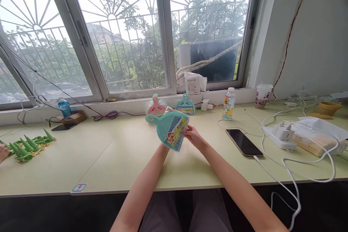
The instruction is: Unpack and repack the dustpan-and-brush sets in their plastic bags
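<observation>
With my right hand (192,135) I grip the side of a turquoise plastic dustpan-and-brush set (163,127) over the pale-yellow tabletop (108,168), between its front and back edges, seemingly tilted so its yellow printed label (176,131) faces me, my left hand's hold hidden behind it, impossible to tell.

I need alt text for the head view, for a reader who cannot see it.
The right hand holds a wrapped teal dustpan and brush above a pale desk; the left arm reaches behind them, its hand mostly hidden. Beyond, a pink dustpan and another teal one sit below a window.
</observation>
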{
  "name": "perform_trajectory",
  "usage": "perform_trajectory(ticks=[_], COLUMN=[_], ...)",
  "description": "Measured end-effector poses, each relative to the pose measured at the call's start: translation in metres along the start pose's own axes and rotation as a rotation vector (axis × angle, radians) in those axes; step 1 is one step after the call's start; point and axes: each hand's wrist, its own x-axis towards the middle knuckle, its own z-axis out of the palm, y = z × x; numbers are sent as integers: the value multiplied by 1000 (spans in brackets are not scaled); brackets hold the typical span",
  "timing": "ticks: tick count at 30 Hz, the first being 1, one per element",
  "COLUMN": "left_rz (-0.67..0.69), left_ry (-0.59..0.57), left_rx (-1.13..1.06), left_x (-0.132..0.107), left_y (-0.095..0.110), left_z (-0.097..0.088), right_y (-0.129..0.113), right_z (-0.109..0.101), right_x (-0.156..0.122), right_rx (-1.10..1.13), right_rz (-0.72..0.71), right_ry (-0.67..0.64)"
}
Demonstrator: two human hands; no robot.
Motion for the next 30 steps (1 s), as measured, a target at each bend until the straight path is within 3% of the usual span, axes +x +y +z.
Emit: perform_trajectory(ticks=[4,6,8,15,18,23,25,27,30], left_rz=[106,74,40,-44,-88,-128,-128,-131,-129], left_ry=[95,146,121,66,108,329,390,396,268], left_rx=[-129,-123,-98,100,127,125,98,59,14], left_x=[-2,-4,-4,5,9,15,17,18,19], left_y=[4,4,1,-19,-22,-12,-6,0,3], left_z=[-3,-4,-3,-14,-25,-41,-48,-57,-68], right_y=[3,6,10,17,18,17,16,16,17], right_z=[-9,-14,-19,-30,-37,-52,-56,-57,-54], right_x=[6,8,9,13,18,24,23,20,15], right_rx=[77,97,92,59,13,-229,-495,-762,-1088], right_rz=[-100,-122,-130,-145,-36,239,136,-66,-338], right_ry=[206,307,381,452,461,355,409,485,453])
